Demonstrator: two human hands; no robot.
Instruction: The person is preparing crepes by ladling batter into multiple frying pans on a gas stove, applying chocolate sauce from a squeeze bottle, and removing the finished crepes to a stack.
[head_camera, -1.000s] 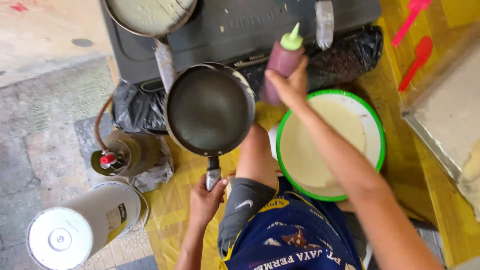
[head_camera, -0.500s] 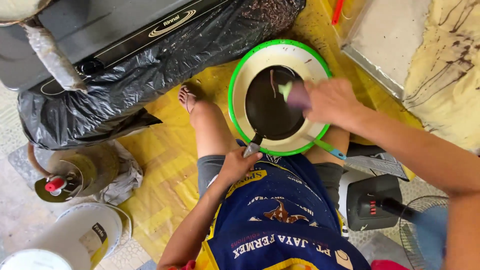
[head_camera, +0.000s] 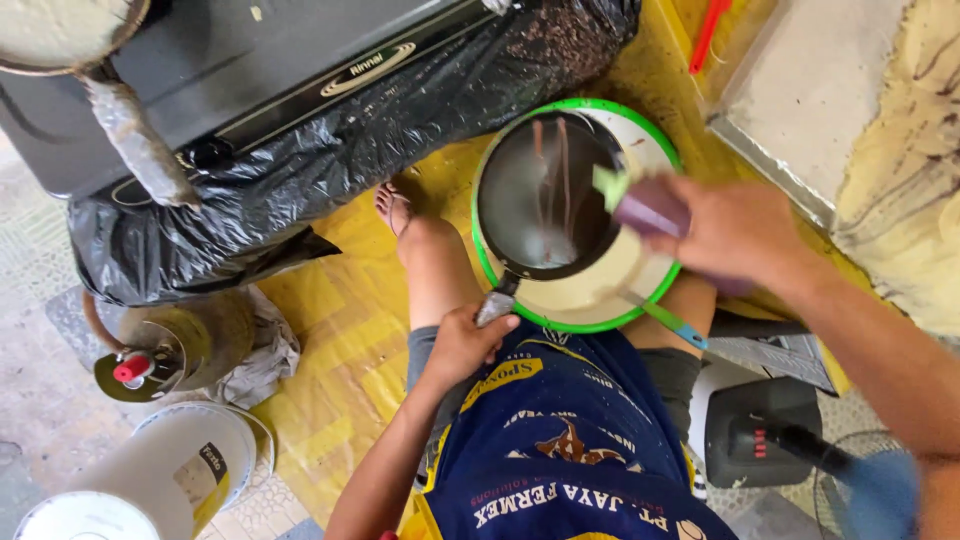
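Hands working a small dark round frying pan (head_camera: 545, 195) over a green-rimmed cream basin (head_camera: 640, 285).
Left hand (head_camera: 462, 345) grips the handle, steadying it; right hand (head_camera: 735, 232) clasps a tipped purple squeeze bottle (head_camera: 645, 208), streaking sauce inside.

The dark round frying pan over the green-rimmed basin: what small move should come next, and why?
Probably keep squeezing while sweeping the tip sideways. The right hand tilts the purple squeeze bottle with a green tip over the dark round frying pan, which the left hand holds by its handle above the green-rimmed basin. Only a few thin dark streaks cross the pan; most of it looks bare.
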